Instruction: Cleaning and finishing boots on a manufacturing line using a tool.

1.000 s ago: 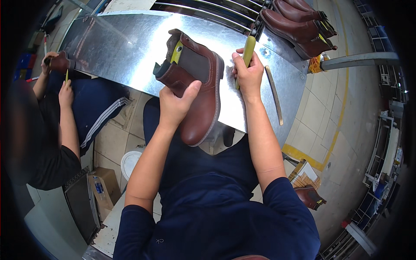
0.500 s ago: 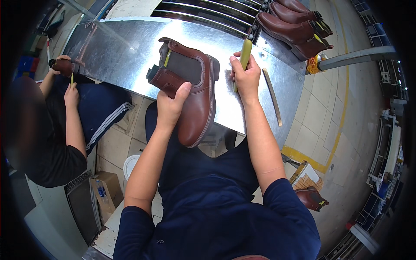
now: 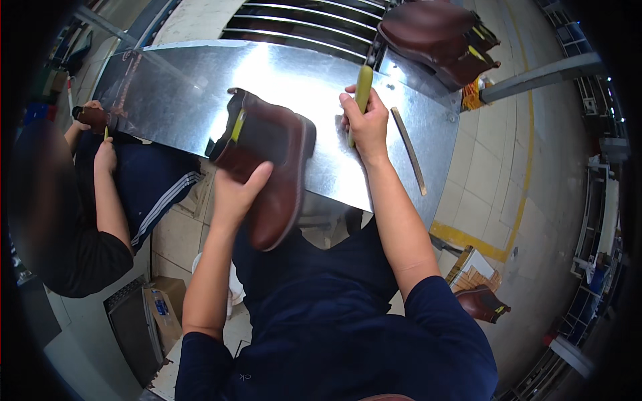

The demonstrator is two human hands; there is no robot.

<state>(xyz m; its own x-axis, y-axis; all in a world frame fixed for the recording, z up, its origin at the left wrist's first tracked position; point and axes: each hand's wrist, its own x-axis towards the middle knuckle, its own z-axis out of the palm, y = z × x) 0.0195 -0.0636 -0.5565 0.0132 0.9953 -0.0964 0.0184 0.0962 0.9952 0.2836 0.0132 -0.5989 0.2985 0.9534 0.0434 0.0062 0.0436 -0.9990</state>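
My left hand (image 3: 237,197) is closed round the side of a brown leather Chelsea boot (image 3: 284,190), thumb on top and fingers hidden beneath. The boot is tilted, its toe toward me and its opening toward the far left, over the near edge of the metal bench (image 3: 167,87). Dark elastic and a yellow-green tab show at its ankle. To the right, my right hand (image 3: 368,127) grips a slim yellow-green tool (image 3: 364,87), held upright above the bench and apart from the boot. Its working end is hidden.
A thin flat strip (image 3: 409,150) lies on the bench at right. More brown boots (image 3: 435,43) stand at the far right beside a slatted rack (image 3: 301,27). At left a co-worker's hands (image 3: 103,157) hold another boot. One boot (image 3: 478,302) sits low at right.
The boot in my left hand has moved toward me and to the left, blurring slightly. My right hand keeps the tool nearly where it was. The whole view has shifted a little.
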